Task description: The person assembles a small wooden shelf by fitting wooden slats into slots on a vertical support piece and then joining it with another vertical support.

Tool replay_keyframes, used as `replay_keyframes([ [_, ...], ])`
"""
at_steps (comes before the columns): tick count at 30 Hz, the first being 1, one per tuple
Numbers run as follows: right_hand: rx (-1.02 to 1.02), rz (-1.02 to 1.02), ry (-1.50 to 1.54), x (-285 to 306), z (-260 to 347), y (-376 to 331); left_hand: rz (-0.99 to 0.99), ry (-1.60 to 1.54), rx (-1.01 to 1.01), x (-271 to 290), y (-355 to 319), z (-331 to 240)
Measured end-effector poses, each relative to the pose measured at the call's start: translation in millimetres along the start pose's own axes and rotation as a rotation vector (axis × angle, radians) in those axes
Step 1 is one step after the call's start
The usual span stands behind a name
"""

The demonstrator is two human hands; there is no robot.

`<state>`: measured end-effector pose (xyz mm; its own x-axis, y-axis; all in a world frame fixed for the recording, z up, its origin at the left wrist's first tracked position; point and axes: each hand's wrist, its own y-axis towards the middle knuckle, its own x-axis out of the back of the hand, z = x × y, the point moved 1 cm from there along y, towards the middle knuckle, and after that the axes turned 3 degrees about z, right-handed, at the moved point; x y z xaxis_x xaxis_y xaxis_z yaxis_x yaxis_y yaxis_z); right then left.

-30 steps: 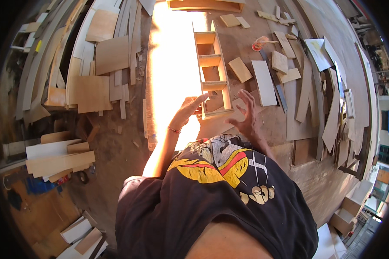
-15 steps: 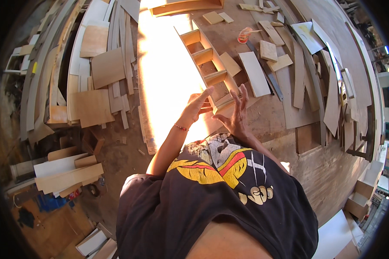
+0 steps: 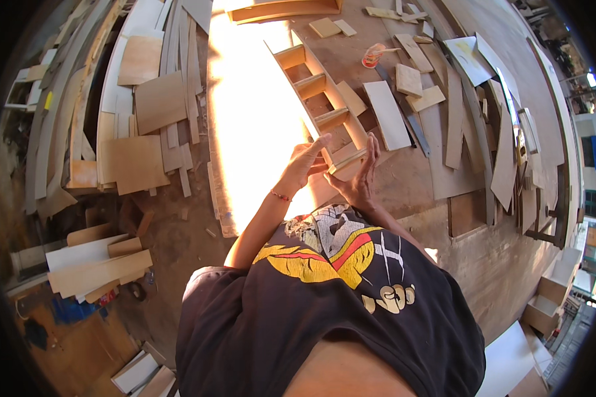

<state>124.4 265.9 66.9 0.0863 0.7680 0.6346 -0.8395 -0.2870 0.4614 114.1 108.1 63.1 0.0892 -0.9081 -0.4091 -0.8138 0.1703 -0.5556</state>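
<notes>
A narrow wooden frame with cross dividers (image 3: 330, 120), like a small shelf unit, lies slanted on the workbench in front of me. My left hand (image 3: 304, 163) grips its left side near the close end, thumb over the upper edge and fingers lower down. Against the right side of the same end rests my right hand (image 3: 360, 183), its fingers extended along the side board and its thumb by the near corner. The two hands hold the end between them. Glare washes out part of the frame's left side.
Right of the frame lie a white board (image 3: 387, 115), a long metal strip (image 3: 414, 126), a red-and-white tub (image 3: 373, 55) and wood offcuts (image 3: 408, 80). Another wooden frame (image 3: 285, 9) stands at the far edge. Stacked panels (image 3: 136, 162) fill the left side; sunlight glares on the bench.
My right hand has closed in from a spread pose beside the frame to lie against its right side. My left hand keeps its hold; the view has shifted slightly.
</notes>
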Motion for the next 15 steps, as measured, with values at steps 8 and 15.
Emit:
replay_keyframes([
  [8,-0.035,-0.078,0.198,-10.0,-18.1,-12.4,0.007,-0.072,-0.044,-2.2,0.9,-0.1],
  [15,-0.04,-0.053,0.144,-5.6,-12.4,-10.8,0.008,-0.077,-0.053,-2.8,-0.9,1.3],
])
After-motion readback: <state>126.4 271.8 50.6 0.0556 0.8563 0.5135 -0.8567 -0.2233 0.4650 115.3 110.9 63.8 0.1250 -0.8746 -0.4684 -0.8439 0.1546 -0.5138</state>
